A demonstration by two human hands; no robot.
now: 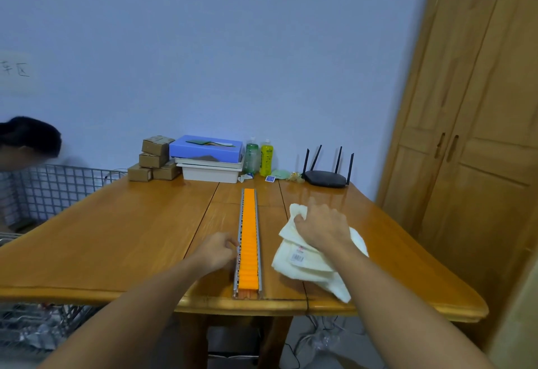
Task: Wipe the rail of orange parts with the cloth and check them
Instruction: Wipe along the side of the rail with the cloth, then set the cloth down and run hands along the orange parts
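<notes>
Right hand: fingers curled down, bunching the top of the cloth in a closed grip; one cream cloth, crumpled, label showing, lying on the table just right of the rail and apart from it. Left hand: fingers curled, tips against the left wall of the rail; cannot tell whether they pinch it or only touch. One rail, grey metal, flat on the table near its middle seam, long axis running straight away from the person, near end at the front table edge, far end pointing at the back wall. Orange parts fill the channel in a single row end to end; too many and too blurred to count. At the back of the table: four cardboard boxes, one blue box on stacked white trays, two bottles (one green, one yellow), one black router with four antennas. Wire basket to the left, wooden wardrobe to the right.
</notes>
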